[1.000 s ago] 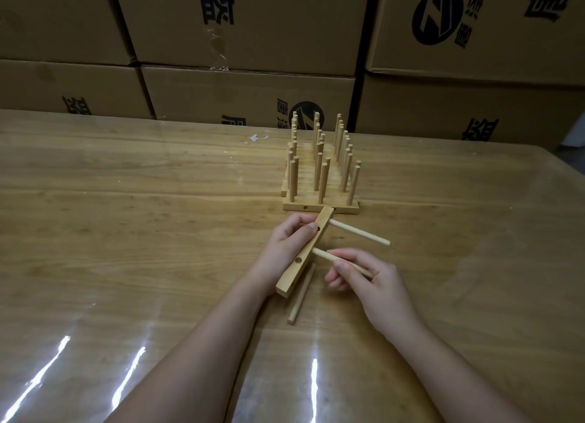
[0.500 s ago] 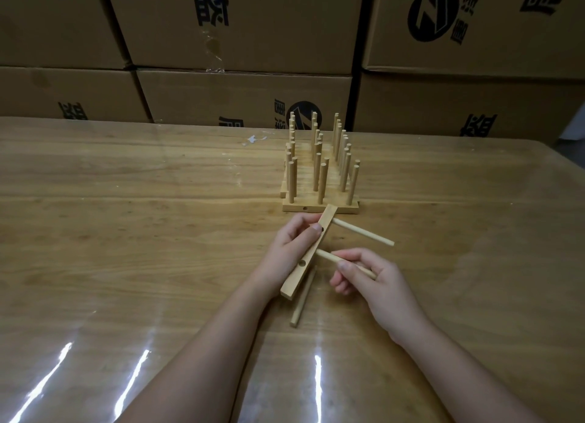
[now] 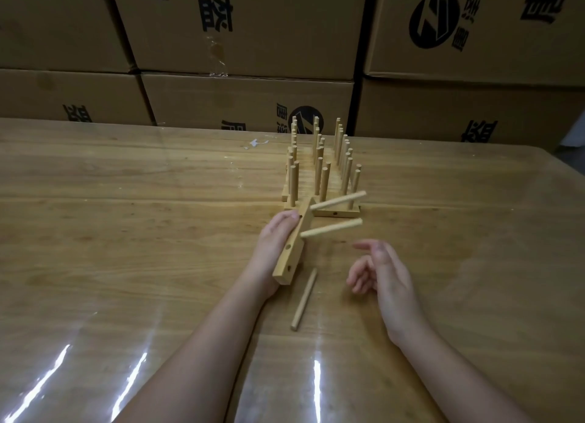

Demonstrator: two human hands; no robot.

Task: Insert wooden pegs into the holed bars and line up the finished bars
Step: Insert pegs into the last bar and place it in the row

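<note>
My left hand (image 3: 274,242) grips a holed wooden bar (image 3: 292,251), held tilted above the table. Two pegs stick out of the bar to the right: an upper peg (image 3: 338,200) and a lower peg (image 3: 331,228). The bar's near holes are bare. My right hand (image 3: 381,272) hovers to the right of the bar with relaxed fingers, holding nothing. A loose peg (image 3: 304,299) lies on the table between my hands. Behind them stands a row of finished bars (image 3: 321,175) with upright pegs.
The wooden table (image 3: 126,232) has a glossy cover with light glare at the near edge. Stacked cardboard boxes (image 3: 247,42) form a wall along its far side. Small white scraps (image 3: 258,143) lie near the far edge.
My right hand has let go of the second peg, which now sits in the bar, and has drawn back to the right. The bar's pegged end has tipped upward.
</note>
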